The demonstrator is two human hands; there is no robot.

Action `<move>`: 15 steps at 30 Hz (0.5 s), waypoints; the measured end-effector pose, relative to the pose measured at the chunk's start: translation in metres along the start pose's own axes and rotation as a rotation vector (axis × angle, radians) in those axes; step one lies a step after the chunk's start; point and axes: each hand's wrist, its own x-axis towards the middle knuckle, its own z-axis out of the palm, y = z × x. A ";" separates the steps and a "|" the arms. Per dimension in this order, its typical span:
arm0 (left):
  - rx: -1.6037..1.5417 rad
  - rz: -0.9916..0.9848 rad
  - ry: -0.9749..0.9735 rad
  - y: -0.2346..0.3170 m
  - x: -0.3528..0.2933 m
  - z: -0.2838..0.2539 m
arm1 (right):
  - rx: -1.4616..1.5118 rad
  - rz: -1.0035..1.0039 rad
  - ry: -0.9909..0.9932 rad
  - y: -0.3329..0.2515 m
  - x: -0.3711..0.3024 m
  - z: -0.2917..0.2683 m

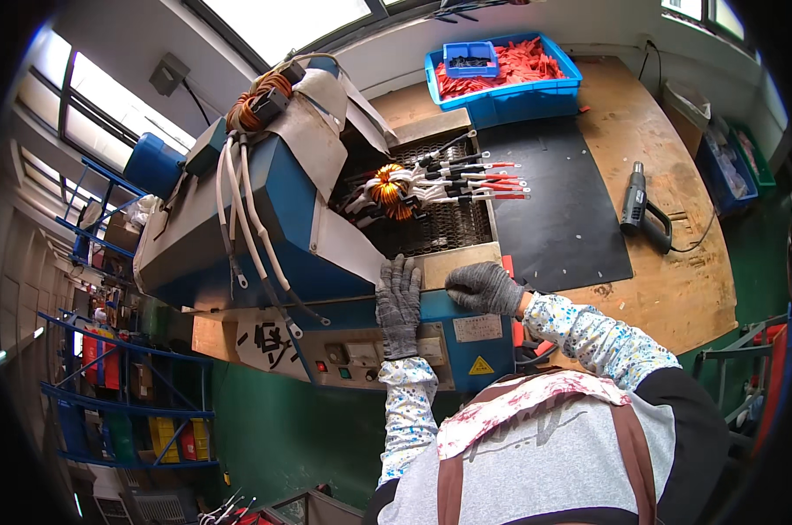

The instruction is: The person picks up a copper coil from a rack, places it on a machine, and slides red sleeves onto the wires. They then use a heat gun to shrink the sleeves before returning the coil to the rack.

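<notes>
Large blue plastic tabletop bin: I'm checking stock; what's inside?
Loose, thin red pieces and a small blue rectangular tray of black pieces. Whatever lies beneath them is covered.

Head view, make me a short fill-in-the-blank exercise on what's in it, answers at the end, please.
The left hand and right hand both wear gloves of a ____ colour.
The large bin holding red pieces is ____ in colour.
The heat gun lies to the ____ of the black mat.
The yellow warning label on the machine is shaped like a ____.
Missing words: gray; blue; right; triangle.
</notes>
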 end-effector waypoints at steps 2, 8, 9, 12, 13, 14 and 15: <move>-0.009 0.001 -0.039 -0.003 0.003 -0.018 | -0.005 0.004 -0.003 -0.002 0.001 0.000; -0.011 -0.008 -0.092 -0.001 0.003 -0.015 | -0.011 -0.008 0.007 0.000 0.000 0.002; -0.009 -0.025 -0.129 0.000 0.003 -0.013 | -0.013 -0.009 0.005 0.001 0.001 0.001; -0.031 -0.035 -0.094 0.001 0.002 -0.008 | -0.012 -0.008 0.006 0.000 0.001 0.001; -0.030 -0.033 -0.093 0.001 0.002 -0.007 | -0.008 -0.006 0.010 0.000 0.001 0.001; -0.038 -0.032 -0.079 0.001 0.002 -0.007 | -0.007 -0.006 0.009 0.000 0.002 0.001; -0.045 -0.031 -0.066 0.001 0.001 -0.007 | -0.006 -0.003 0.003 0.000 0.002 0.001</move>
